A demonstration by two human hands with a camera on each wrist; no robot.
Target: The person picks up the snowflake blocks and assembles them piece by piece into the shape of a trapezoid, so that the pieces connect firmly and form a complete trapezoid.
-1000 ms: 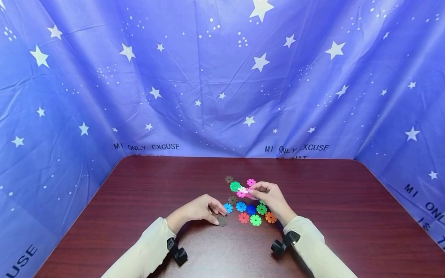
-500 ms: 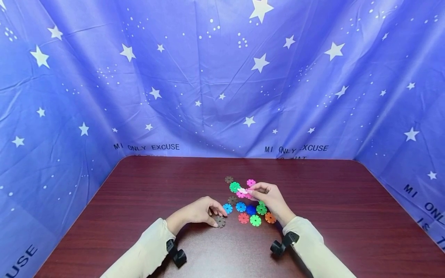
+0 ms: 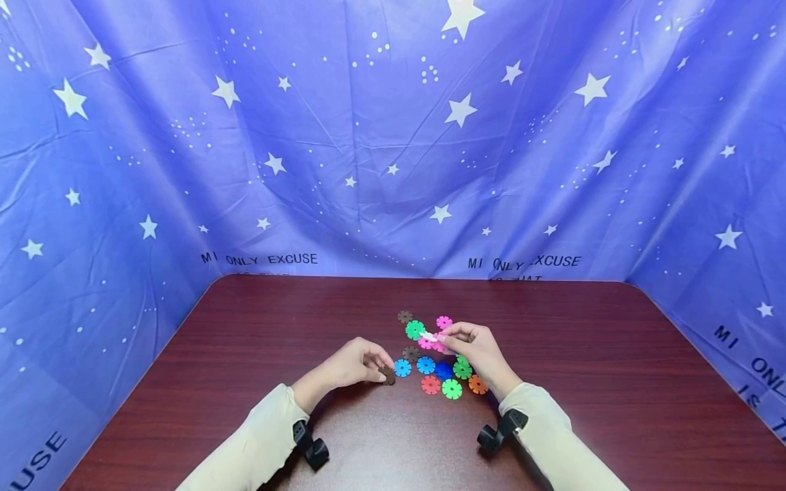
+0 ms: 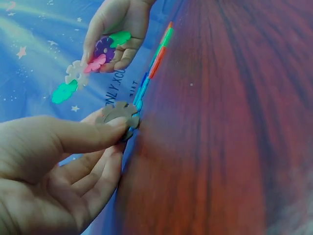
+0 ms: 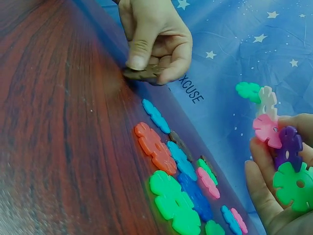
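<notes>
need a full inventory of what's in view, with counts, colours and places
linked discs: five, green, white, pink, purple and green, in the right hand
held disc: at least one, brown, in the left hand
loose discs: at least eleven, brown, light blue, dark blue, green, pink, red and orange, on the table
table: one, reddish brown, under the discs
backdrop: count unclear, blue-purple with white stars, around the table
wrist cameras: two, black, one at each wrist
sleeves: two, cream, on the arms
hands: two, bare, above the table
</notes>
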